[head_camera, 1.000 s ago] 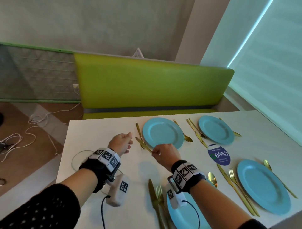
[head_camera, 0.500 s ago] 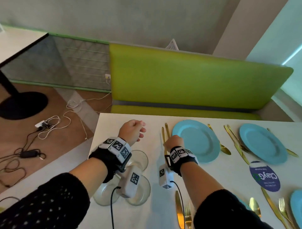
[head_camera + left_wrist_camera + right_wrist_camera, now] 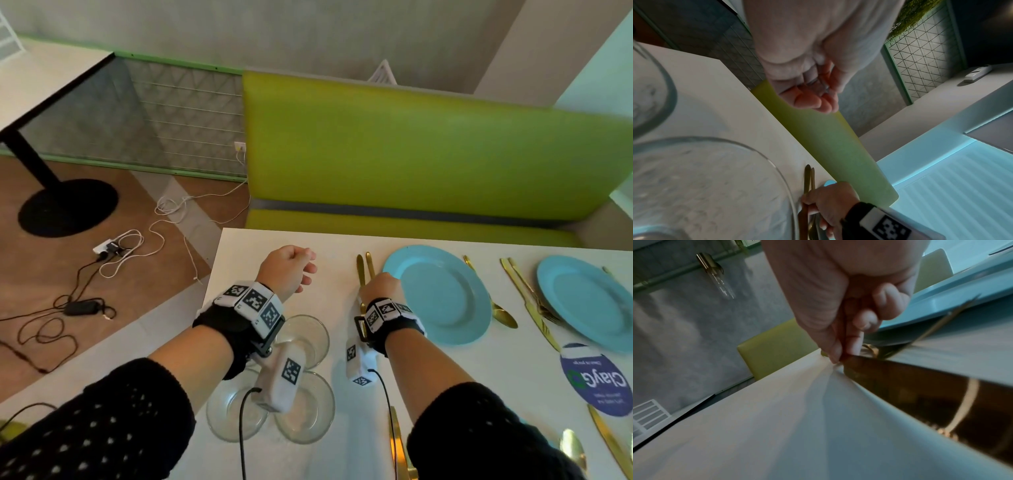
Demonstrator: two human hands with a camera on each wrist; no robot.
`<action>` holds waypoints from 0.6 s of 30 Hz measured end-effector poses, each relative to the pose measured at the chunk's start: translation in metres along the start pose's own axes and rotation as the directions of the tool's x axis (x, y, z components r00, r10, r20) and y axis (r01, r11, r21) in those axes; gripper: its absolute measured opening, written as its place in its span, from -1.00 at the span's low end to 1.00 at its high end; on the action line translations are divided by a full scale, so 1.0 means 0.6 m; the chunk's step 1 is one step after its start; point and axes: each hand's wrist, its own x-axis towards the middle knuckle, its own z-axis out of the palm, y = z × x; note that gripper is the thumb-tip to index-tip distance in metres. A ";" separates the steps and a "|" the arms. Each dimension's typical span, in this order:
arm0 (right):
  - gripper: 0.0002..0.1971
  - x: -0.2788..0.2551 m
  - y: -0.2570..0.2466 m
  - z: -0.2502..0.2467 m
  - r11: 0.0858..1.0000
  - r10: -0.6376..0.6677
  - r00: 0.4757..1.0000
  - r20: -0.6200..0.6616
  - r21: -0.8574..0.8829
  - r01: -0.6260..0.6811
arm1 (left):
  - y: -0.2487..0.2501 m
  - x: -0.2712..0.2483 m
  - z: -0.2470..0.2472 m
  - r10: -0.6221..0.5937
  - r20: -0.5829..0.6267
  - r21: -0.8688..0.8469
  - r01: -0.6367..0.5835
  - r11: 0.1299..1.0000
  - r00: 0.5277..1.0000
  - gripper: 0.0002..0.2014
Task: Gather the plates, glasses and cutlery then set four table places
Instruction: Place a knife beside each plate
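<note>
My right hand (image 3: 379, 288) grips a gold knife and fork (image 3: 363, 269) lying side by side just left of a blue plate (image 3: 442, 294). In the right wrist view, thumb and forefinger pinch the knife (image 3: 920, 394) where the blade starts, low on the table, next to the plate rim (image 3: 962, 293). The left wrist view shows my right hand (image 3: 830, 199) curled over both pieces (image 3: 808, 178). My left hand (image 3: 291, 267) hovers over the table with loosely curled fingers (image 3: 813, 97) and holds nothing. Three clear glasses (image 3: 305, 407) stand under my left forearm.
A second blue plate (image 3: 589, 301) with gold cutlery (image 3: 527, 301) lies to the right, beside a round blue sticker (image 3: 596, 380). More gold cutlery (image 3: 397, 442) lies at the near edge. A green bench (image 3: 411, 154) runs behind the white table (image 3: 246, 260). Cables (image 3: 113, 253) lie on the floor at left.
The head view swung left and the glasses came into sight. My right hand turned the skewed knife and fork straight beside the plate. The left hand stayed hovering, empty.
</note>
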 end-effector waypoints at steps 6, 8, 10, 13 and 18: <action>-0.79 0.004 -0.006 0.001 0.999 -0.010 0.998 -0.060 -0.031 0.009 | -0.003 0.005 -0.005 0.004 -0.011 -0.013 -0.004 1.000 1.000 -0.74; -0.77 0.004 -0.006 0.002 0.998 -0.023 0.997 -0.073 -0.054 0.019 | -0.006 0.004 -0.007 0.000 -0.012 -0.014 -0.001 1.000 1.000 -0.74; -0.77 0.002 -0.005 0.004 0.997 -0.035 0.996 -0.083 -0.078 0.028 | -0.008 0.001 -0.009 -0.001 -0.013 -0.012 0.001 1.000 1.000 -0.74; -0.76 -0.003 -0.002 0.003 0.996 -0.047 0.995 -0.091 -0.082 0.040 | -0.009 -0.005 -0.011 0.002 -0.015 -0.013 -0.003 1.000 1.000 -0.75; -0.76 -0.032 0.004 -0.027 0.999 -0.048 0.997 -0.058 -0.007 0.048 | -0.006 -0.027 -0.022 0.018 -0.021 -0.009 -0.018 1.000 1.000 -0.76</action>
